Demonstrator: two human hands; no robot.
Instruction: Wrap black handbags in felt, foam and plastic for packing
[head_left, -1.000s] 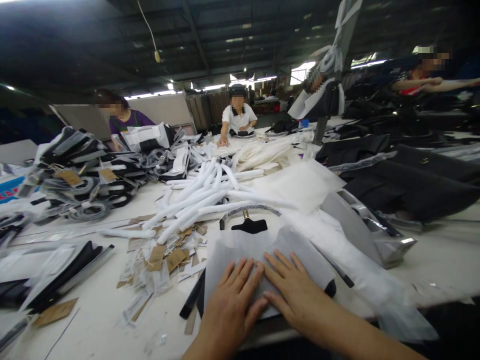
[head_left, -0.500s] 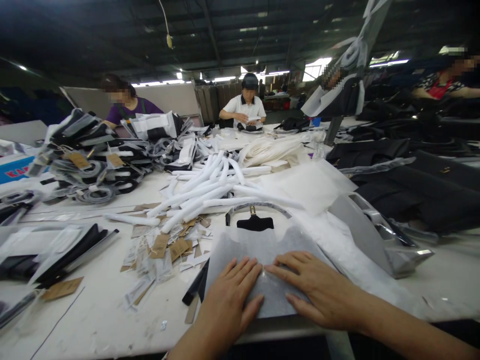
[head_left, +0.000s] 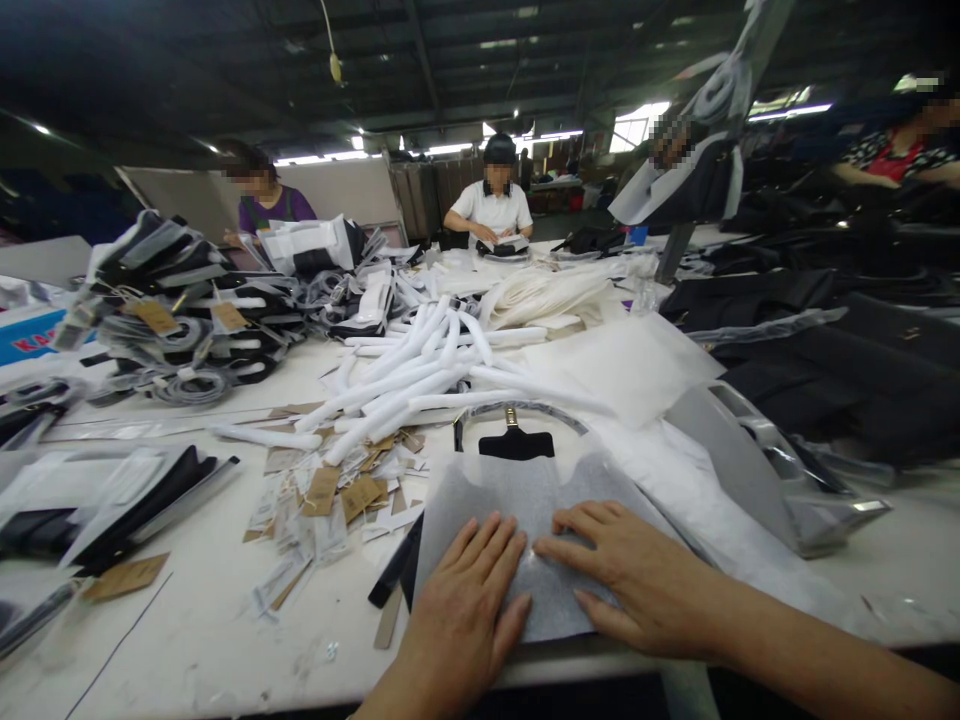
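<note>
A black handbag (head_left: 516,444) lies at the table's front edge, its wrapped handle (head_left: 480,408) arching away from me. White tissue paper (head_left: 517,490) covers most of its front; a black flap with a gold clasp shows above the paper. My left hand (head_left: 469,590) rests flat on the paper's left side, fingers stretched forward. On the right side my right hand (head_left: 630,570) presses the sheet, fingers spread and slightly bent. Neither hand grips anything. What lies under the paper is mostly hidden.
Brown and white tags (head_left: 322,490) lie scattered at left. White padded tubes (head_left: 420,375) are heaped beyond the bag. Stacked wrapped black bags (head_left: 180,310) stand at far left, more black bags (head_left: 847,370) at right. Co-workers, including a person in white (head_left: 491,210), sit across the table.
Both hands stay on the tissue paper with hardly any shift. The view has moved slightly. The co-worker in purple has changed posture, and the one in white now handles something pale.
</note>
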